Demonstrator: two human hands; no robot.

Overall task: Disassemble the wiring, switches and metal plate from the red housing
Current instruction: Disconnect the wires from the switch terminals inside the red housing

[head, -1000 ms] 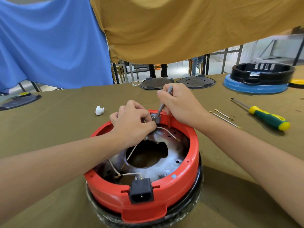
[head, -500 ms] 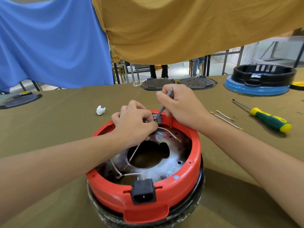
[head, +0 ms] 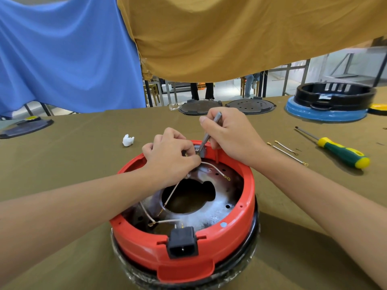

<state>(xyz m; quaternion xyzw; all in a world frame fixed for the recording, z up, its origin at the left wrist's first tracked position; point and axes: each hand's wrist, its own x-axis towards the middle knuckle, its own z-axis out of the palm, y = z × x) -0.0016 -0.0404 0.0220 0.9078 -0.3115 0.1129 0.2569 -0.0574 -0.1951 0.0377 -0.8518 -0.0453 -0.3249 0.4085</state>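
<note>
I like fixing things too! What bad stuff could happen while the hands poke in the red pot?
The thin metal tool might slip off the small grey part and jab the left hand pinching right beside it. A hard tug could also snap the loose wires over the metal plate.

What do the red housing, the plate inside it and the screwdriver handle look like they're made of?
Red housing: looks like moulded plastic, smooth with a soft sheen and moulded tabs.
Plate: bare metal, probably steel or aluminium, dull grey, stained, with punched holes.
Screwdriver handle: green and yellow, likely plastic or rubber; cannot tell which.
</note>
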